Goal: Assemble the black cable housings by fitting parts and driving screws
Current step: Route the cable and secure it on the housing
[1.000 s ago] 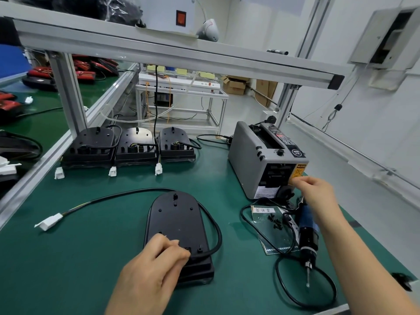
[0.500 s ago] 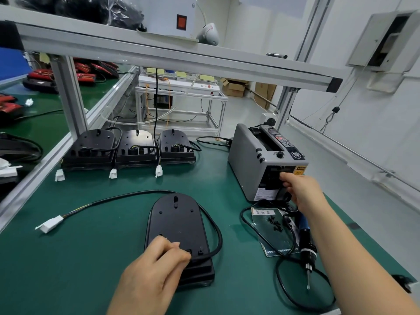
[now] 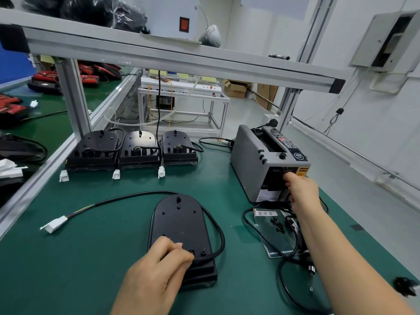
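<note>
Bright, even light, seemingly from overhead; shadows are soft. Glare whitens the middle black housing (image 3: 139, 138). Wide-angle distortion bows the aluminium shelf rail (image 3: 181, 61); the picture's edges look slightly soft.

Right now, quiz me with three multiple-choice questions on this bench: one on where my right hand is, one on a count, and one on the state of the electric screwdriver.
1. Where is the right hand?
A) on a white plug
B) at the front opening of the grey box-shaped tape dispenser
C) on the overhead shelf

2. How many black plastic housings stand in the back row?
A) two
B) three
C) five

3. The electric screwdriver is:
A) lying on the green mat, unheld
B) standing upright in a holder
C) hanging from the frame

Answers:
1. B, its fingers reach the dispenser's outlet.
2. B, three sit side by side.
3. A, its tip lies beside the right forearm, with no hand on it.
</note>
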`<state>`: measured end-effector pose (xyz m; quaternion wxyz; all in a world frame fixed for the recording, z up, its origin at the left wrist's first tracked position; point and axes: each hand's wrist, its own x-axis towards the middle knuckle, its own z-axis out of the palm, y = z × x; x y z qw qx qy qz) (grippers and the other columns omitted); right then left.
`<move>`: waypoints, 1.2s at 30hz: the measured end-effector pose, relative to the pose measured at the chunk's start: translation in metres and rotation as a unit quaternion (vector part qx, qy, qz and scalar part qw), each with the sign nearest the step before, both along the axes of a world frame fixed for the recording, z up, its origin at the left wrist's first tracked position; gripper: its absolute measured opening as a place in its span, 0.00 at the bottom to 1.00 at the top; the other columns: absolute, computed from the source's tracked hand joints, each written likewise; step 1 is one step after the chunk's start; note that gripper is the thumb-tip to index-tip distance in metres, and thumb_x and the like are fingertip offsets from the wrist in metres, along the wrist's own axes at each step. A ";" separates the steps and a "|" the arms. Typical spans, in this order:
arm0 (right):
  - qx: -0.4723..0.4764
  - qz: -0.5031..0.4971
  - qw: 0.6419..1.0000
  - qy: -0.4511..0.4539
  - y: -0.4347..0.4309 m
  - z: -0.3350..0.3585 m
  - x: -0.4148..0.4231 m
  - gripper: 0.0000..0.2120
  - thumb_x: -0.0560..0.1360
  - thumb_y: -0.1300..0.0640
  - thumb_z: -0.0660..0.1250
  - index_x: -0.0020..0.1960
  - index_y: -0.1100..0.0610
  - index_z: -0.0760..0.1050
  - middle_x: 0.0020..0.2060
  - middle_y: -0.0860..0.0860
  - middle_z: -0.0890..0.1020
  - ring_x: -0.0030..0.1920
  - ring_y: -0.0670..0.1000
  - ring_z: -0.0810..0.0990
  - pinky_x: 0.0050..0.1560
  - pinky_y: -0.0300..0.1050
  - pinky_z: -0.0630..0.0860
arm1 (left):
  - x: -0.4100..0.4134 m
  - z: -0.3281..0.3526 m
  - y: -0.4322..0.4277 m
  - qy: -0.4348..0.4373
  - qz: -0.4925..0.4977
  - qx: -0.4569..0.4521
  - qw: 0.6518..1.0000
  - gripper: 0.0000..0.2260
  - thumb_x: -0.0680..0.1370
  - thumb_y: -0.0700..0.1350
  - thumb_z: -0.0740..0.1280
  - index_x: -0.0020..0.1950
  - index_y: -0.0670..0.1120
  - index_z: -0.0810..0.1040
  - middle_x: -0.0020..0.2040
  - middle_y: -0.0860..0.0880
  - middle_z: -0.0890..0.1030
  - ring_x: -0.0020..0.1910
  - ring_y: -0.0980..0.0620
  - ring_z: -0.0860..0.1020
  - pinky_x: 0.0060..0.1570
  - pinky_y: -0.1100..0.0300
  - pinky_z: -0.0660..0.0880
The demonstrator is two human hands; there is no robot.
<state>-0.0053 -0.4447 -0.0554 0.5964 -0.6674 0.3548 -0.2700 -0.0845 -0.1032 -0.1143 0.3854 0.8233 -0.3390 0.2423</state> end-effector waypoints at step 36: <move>-0.293 0.532 0.788 0.105 0.201 -0.008 -0.014 0.18 0.70 0.58 0.72 0.25 0.46 0.73 0.40 0.41 0.78 0.46 0.25 0.67 0.46 0.19 0.62 | 0.062 0.009 0.036 0.271 0.025 -0.049 0.961 0.19 0.76 0.39 0.66 0.54 0.65 0.77 0.42 0.84 0.70 0.49 0.82 0.66 0.45 0.85 0.60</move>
